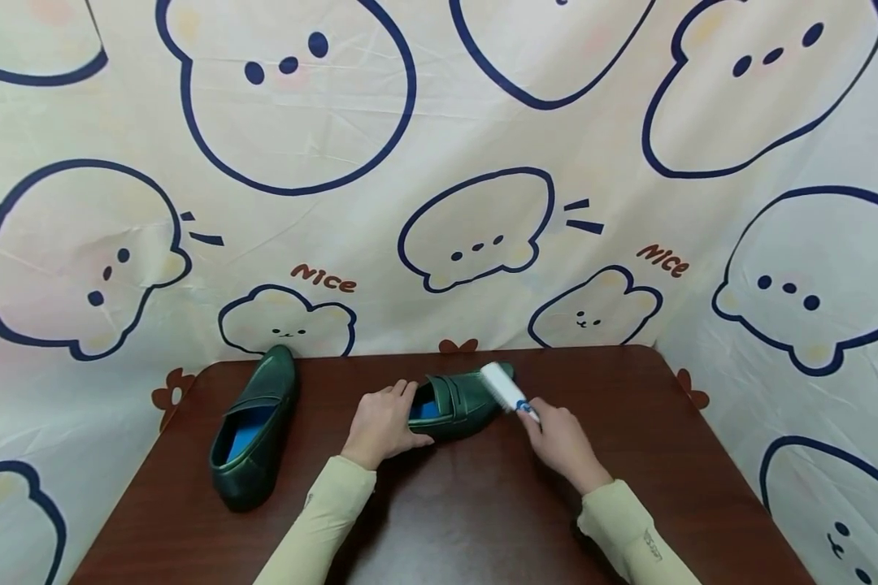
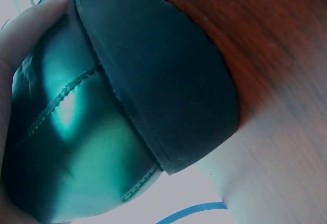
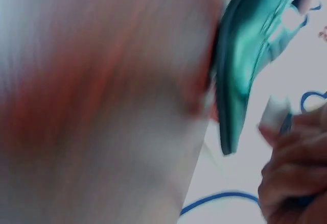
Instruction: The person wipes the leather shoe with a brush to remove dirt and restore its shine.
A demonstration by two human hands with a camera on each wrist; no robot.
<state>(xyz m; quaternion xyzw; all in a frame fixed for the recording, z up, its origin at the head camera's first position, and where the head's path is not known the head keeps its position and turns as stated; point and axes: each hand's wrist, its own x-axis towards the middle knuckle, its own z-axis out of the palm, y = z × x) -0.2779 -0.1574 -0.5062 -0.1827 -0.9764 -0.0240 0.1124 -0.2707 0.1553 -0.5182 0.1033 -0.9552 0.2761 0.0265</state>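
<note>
My left hand grips a green leather loafer around its heel end, and the toe points right. In the left wrist view, the thumb lies along the side of the loafer, and its dark heel block faces the camera, tipped up from the table. A white brush is held by its handle in my right hand, its head over the loafer's toe. Whether the bristles touch the leather I cannot tell. The right wrist view shows the fingers curled round the brush handle, somewhat blurred.
A second green loafer with a blue insole stands on the left of the brown wooden table, toe toward the back. Pale cloth printed with blue bear outlines hangs behind the table and along its sides.
</note>
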